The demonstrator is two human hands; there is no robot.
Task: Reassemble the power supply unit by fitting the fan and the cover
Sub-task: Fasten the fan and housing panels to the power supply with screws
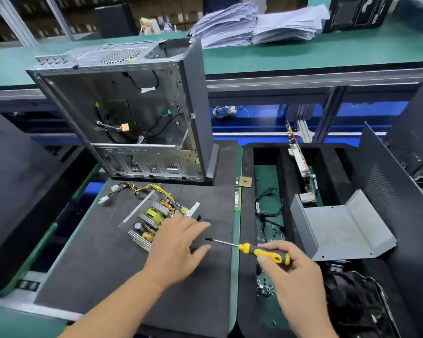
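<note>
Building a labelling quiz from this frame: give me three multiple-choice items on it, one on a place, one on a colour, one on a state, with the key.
1. Where does the metal cover lie?
A. on the open power supply unit
B. on the right-hand mat, apart from the unit
C. inside the computer case

2. What colours is the screwdriver handle?
A. yellow and black
B. red and white
C. all blue

3. What is the left hand doing?
A. gripping the screwdriver
B. lifting the cover
C. spread open beside the open power supply unit

Key: 1 B, the cover sits right of the mat gap; 2 A, colours show by the right hand; 3 C, its fingers are spread, holding nothing.
</note>
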